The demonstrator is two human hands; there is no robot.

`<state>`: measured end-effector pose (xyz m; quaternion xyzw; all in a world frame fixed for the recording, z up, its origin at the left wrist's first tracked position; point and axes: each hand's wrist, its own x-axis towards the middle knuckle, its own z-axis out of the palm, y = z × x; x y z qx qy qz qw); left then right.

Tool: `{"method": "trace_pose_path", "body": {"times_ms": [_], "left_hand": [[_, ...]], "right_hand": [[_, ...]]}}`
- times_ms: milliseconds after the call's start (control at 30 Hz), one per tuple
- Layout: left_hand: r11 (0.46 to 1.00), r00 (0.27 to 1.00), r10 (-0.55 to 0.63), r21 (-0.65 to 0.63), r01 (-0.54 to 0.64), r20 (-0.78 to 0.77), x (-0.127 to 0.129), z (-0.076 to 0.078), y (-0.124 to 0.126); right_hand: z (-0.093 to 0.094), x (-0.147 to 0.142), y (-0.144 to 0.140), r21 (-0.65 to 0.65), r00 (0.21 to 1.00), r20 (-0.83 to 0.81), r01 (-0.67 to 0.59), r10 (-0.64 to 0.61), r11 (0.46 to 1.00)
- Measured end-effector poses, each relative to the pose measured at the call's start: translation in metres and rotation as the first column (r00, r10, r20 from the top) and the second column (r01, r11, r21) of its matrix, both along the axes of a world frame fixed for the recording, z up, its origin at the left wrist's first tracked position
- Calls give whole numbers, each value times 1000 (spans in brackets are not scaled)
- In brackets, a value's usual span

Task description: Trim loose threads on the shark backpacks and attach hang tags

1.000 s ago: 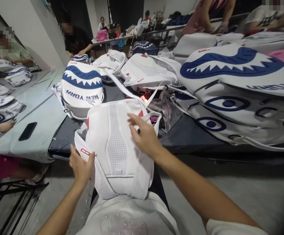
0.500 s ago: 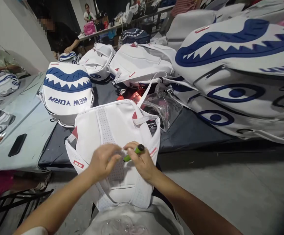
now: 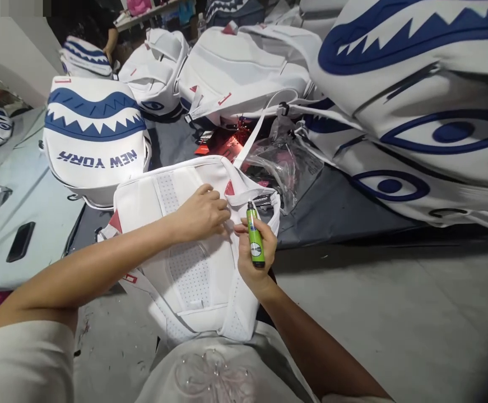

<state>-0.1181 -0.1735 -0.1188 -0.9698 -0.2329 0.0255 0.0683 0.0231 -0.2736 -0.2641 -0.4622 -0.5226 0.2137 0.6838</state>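
A white backpack (image 3: 138,215) lies back panel up in front of me, leaning from the table edge against my body. Across its upper right part rests my left hand (image 3: 205,211), fingers curled in and knuckles up; whatever they hold is hidden. My right hand (image 3: 260,238) grips a green marker pen (image 3: 254,238), its narrow dark end pointing up and its black base down. The marker stands beside the white shoulder strap (image 3: 247,196) with the red triangular patch.
Another white backpack (image 3: 96,162) with blue shark teeth stands at left. Stacked backpacks (image 3: 416,162) crowd the right side. Clear plastic (image 3: 286,173) and red packaging (image 3: 222,145) lie behind. A phone (image 3: 21,242) rests on the pale table; a co-worker's arm (image 3: 111,42) shows beyond.
My hands have drawn apart from the marker's front end. The left moved up and right across the backpack; the right turned the marker upright. The view shifted downward.
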Motion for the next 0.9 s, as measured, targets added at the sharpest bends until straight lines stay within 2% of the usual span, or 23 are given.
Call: {"method": "trace_pose_path", "body": {"times_ms": [67, 167, 267, 333, 467, 600, 733, 833, 900], "left_hand": [[996, 996, 85, 2, -85, 22, -7, 6, 11], [980, 974, 200, -8, -200, 105, -18, 19, 32], [981, 975, 195, -15, -194, 105, -22, 23, 28], [990, 985, 139, 24, -142, 98, -21, 13, 9], [974, 976, 92, 184, -130, 197, -15, -25, -35], [935, 922, 34, 313, -165, 385, -15, -58, -52], [904, 873, -48, 393, -168, 485, -19, -68, -50], [896, 871, -63, 412, -166, 488, -20, -68, -50], [892, 879, -62, 421, -164, 473, -20, -68, -51]], "right_hand": [[-6, 1, -1, -16, 1000, 3, -23, 23, 1000], [-6, 5, -4, -107, 999, -36, -20, 16, 994], [5, 11, -7, -176, 997, -71, 22, -35, 984], [16, 15, -6, -189, 996, -76, 37, -52, 981], [34, 19, -4, -187, 997, -67, 27, -40, 982], [41, 16, -5, -112, 999, -10, 39, -40, 993], [41, 11, -7, -62, 997, 52, 55, -51, 997], [39, 11, -6, -104, 993, 113, 26, -14, 994], [38, 13, -6, -156, 986, 160, 60, -34, 986]]}}
